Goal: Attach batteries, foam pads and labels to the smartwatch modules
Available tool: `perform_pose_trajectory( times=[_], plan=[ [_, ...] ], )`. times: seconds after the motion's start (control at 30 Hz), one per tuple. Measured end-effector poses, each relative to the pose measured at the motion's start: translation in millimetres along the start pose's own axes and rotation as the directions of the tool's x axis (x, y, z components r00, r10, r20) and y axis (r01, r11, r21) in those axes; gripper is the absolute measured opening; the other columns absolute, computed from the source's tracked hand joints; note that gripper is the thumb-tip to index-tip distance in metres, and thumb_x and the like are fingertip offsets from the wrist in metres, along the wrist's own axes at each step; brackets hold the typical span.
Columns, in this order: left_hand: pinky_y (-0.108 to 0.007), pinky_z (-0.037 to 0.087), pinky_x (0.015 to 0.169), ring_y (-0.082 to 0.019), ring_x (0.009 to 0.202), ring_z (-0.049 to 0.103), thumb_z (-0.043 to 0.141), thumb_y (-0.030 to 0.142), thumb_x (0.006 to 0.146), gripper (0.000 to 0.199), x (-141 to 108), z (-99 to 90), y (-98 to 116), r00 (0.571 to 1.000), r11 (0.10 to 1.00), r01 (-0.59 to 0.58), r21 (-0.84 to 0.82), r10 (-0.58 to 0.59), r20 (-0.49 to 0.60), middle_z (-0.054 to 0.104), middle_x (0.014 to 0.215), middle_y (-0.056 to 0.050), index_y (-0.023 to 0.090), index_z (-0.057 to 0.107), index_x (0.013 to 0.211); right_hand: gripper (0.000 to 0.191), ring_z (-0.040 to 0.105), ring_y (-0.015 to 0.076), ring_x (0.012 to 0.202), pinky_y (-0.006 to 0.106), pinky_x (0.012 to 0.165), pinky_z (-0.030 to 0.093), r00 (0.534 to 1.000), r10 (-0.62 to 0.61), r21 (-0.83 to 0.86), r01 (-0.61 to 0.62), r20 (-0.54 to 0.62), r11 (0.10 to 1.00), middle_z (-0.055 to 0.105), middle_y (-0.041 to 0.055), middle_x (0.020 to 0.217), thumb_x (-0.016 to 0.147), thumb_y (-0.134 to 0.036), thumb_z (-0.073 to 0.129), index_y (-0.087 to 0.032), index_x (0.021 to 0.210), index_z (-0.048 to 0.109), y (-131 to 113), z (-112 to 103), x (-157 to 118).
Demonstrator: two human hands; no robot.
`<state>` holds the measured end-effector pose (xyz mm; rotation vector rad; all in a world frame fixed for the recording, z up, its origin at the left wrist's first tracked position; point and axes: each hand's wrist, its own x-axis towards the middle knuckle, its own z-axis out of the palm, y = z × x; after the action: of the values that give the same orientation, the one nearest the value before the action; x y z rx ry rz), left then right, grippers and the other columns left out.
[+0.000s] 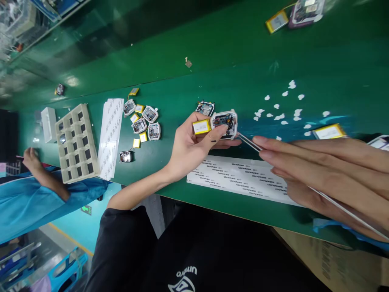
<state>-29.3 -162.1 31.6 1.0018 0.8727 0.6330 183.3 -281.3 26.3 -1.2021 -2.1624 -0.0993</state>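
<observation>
Gripped the case [225,120] above the bench [170,101] in the left hand [191,148], hiding part of it under the thumb [216,134]. Pinched tweezers [249,142] in the right hand [322,170], with unclear contact at the case's rim; half-hid a battery [330,131].

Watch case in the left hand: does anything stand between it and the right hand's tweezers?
Nothing visible does: the tweezers in the right hand come right up to the watch case. The left thumb covers part of its open face.
</observation>
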Motion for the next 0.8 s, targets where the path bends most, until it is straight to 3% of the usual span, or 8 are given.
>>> perform_pose_trajectory(
  times=[0.23, 0.37, 0.43, 0.5, 0.57, 0.67, 0.73, 0.8],
  plan=[
    [-0.033, 0.069, 0.082, -0.019, 0.084, 0.083, 0.09, 0.035, 0.076, 0.047, 11.3, -16.2, 5.8, 0.997, 0.996, -0.079, 0.043, 0.079, -0.009, 0.079, 0.086, 0.002, 0.022, 0.047, 0.091, 0.063, 0.077, 0.0215, 0.104, 0.037, 0.088, 0.067, 0.988, -0.097, -0.115, 0.083, -0.122, 0.99, 0.073, 0.0091, 0.129, 0.095, -0.009, 0.069, -0.013, 0.155, 0.051, 2.0, 0.9, 14.7],
    [-0.033, 0.064, 0.074, -0.016, 0.077, 0.078, 0.085, 0.033, 0.079, 0.037, 59.3, -57.6, 26.3, 0.962, 0.935, -0.197, 0.294, 0.242, -0.126, 0.079, 0.087, -0.002, 0.022, 0.051, 0.09, 0.054, 0.077, 0.0187, 0.094, 0.034, 0.081, 0.067, 0.976, -0.157, -0.165, 0.132, -0.152, 0.978, 0.075, 0.0075, 0.123, 0.09, -0.006, 0.076, -0.013, 0.141, 0.061, 2.0, 2.2, 26.8],
    [-0.033, 0.06, 0.072, -0.017, 0.077, 0.075, 0.084, 0.026, 0.078, 0.032, 93.6, -89.9, 51.4, 0.901, 0.771, -0.202, 0.604, 0.388, -0.193, 0.074, 0.078, -0.001, 0.022, 0.052, 0.083, 0.046, 0.076, 0.0181, 0.093, 0.033, 0.078, 0.067, 0.962, -0.187, -0.183, 0.15, -0.201, 0.972, 0.076, 0.0079, 0.122, 0.088, -0.005, 0.076, -0.011, 0.132, 0.066, 1.9, 4.2, 30.0],
    [-0.037, 0.059, 0.081, -0.02, 0.085, 0.072, 0.084, 0.022, 0.075, 0.029, 123.4, -120.1, 80.0, 0.893, 0.496, -0.013, 0.868, 0.396, -0.213, 0.069, 0.074, -0.001, 0.02, 0.055, 0.075, 0.038, 0.076, 0.0179, 0.093, 0.032, 0.078, 0.066, 0.952, -0.213, -0.198, 0.171, -0.219, 0.965, 0.077, 0.0081, 0.121, 0.089, -0.005, 0.075, -0.01, 0.126, 0.068, 2.0, 6.9, 31.5],
    [-0.046, 0.057, 0.093, -0.029, 0.101, 0.069, 0.089, 0.018, 0.065, 0.031, 143.1, -136.5, 101.9, 0.886, 0.404, 0.058, 0.913, 0.401, -0.234, 0.071, 0.078, -0.006, 0.017, 0.06, 0.073, 0.029, 0.075, 0.0175, 0.092, 0.032, 0.078, 0.066, 0.947, -0.23, -0.219, 0.182, -0.223, 0.959, 0.077, 0.0078, 0.121, 0.094, -0.006, 0.07, -0.01, 0.122, 0.069, 2.0, 8.7, 31.8],
    [-0.059, 0.044, 0.115, -0.039, 0.131, 0.057, 0.084, 0.021, 0.073, 0.025, 159.3, -119.0, 105.3, 0.858, 0.306, 0.013, 0.952, 0.486, -0.168, 0.075, 0.114, -0.017, 0.014, 0.07, 0.093, 0.023, 0.074, 0.017, 0.094, 0.032, 0.081, 0.065, 0.943, -0.256, -0.245, 0.203, -0.213, 0.948, 0.076, 0.0079, 0.124, 0.098, -0.009, 0.064, -0.011, 0.12, 0.071, 2.4, 8.7, 31.4],
    [-0.058, 0.034, 0.125, -0.036, 0.142, 0.051, 0.063, 0.028, 0.094, 0.029, 170.7, -82.3, 87.9, 0.868, 0.182, -0.15, 0.972, 0.496, 0.041, 0.068, 0.14, -0.019, 0.013, 0.07, 0.118, 0.023, 0.073, 0.0164, 0.096, 0.031, 0.083, 0.065, 0.944, -0.262, -0.247, 0.211, -0.198, 0.946, 0.076, 0.0069, 0.125, 0.098, -0.01, 0.065, -0.012, 0.119, 0.071, 2.9, 8.0, 31.1],
    [-0.045, 0.035, 0.128, -0.027, 0.142, 0.056, 0.049, 0.035, 0.105, 0.036, 187.2, -37.0, 63.5, 0.879, 0.131, -0.301, 0.944, 0.422, 0.222, 0.068, 0.146, -0.012, 0.019, 0.069, 0.129, 0.024, 0.073, 0.0158, 0.097, 0.031, 0.084, 0.065, 0.947, -0.262, -0.247, 0.213, -0.188, 0.945, 0.076, 0.0058, 0.125, 0.096, -0.009, 0.068, -0.013, 0.119, 0.071, 3.6, 8.5, 31.0]
  ],
)
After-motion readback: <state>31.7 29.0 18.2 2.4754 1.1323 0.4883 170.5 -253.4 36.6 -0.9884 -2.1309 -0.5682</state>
